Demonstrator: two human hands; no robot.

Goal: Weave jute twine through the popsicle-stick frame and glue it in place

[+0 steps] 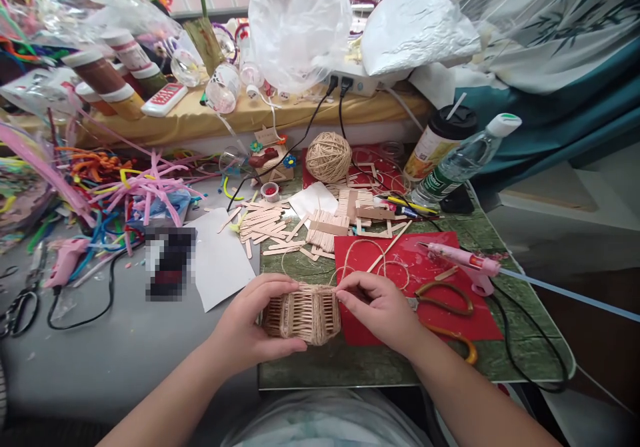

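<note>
A small basket-like piece built of wooden sticks and twine is held just above the front edge of the green mat. My left hand wraps round its left end, thumb in front and fingers over the top. At its upper right corner, the thumb and forefinger of my right hand pinch the jute twine. From there the loose twine curls back over a red sheet. Scissors with orange-brown handles lie partly under my right wrist.
A pink glue gun rests on the red sheet, its cord looping right. Craft sticks and a twine ball lie behind. A water bottle and a lidded cup stand back right. Pipe cleaners crowd the left.
</note>
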